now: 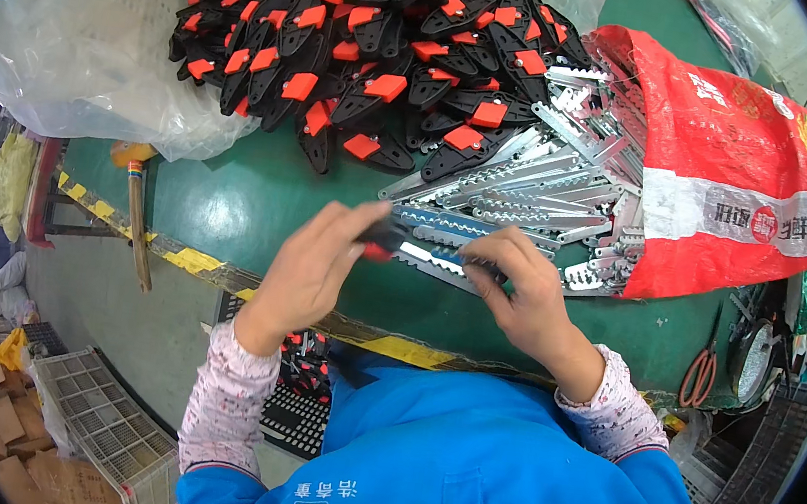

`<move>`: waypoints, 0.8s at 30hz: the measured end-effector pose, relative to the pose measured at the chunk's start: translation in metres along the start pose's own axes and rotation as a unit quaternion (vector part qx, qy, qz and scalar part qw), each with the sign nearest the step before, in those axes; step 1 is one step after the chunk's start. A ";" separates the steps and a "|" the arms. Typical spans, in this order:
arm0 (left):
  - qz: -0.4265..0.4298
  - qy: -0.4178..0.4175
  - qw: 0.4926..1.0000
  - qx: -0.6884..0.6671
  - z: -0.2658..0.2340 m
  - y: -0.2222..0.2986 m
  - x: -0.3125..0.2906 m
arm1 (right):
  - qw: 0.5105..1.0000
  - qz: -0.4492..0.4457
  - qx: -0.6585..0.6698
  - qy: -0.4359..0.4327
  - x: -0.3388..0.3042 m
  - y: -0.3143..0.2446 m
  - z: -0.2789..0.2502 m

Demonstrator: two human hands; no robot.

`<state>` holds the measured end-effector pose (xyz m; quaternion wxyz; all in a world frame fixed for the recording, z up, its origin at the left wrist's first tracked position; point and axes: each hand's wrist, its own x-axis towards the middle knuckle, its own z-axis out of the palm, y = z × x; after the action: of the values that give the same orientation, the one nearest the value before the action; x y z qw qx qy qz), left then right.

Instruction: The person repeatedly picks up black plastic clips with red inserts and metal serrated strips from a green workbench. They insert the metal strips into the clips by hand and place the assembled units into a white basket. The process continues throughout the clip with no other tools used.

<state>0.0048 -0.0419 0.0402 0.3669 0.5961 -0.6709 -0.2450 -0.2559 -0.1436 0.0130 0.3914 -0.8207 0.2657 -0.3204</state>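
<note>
My left hand [306,265] pinches black-red clip handle [382,239]; right hand [519,291] grips toothed metal strip [432,264]; clip pile [369,41] at 12 o'clock on green surface [258,204].

Factory assembly bench — green worktop [228,200], heaped black-and-orange clamp parts [368,46], sack of toothed metal strips [551,200], crates [110,428]

A red woven sack [734,182] with a white printed band lies right; a clear plastic bag [77,41] sits upper left; cardboard boxes [8,435] lie lower left.
</note>
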 end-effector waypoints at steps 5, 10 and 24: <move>-0.036 -0.022 0.999 0.013 0.013 -0.007 -0.032 | 0.998 -0.041 -0.038 -0.005 0.005 -0.001 0.014; -0.041 -0.020 0.998 0.031 0.011 -0.007 -0.035 | 0.997 -0.053 -0.064 -0.001 0.005 -0.005 0.021; -0.015 -0.124 0.982 0.143 0.012 0.013 -0.041 | 0.985 -0.084 -0.127 -0.076 -0.003 -0.010 0.010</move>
<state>-0.0113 -0.0008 0.0346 0.1879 0.6171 -0.7306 -0.2241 -0.2487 -0.1315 0.0157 0.2746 -0.9053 0.2037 -0.2520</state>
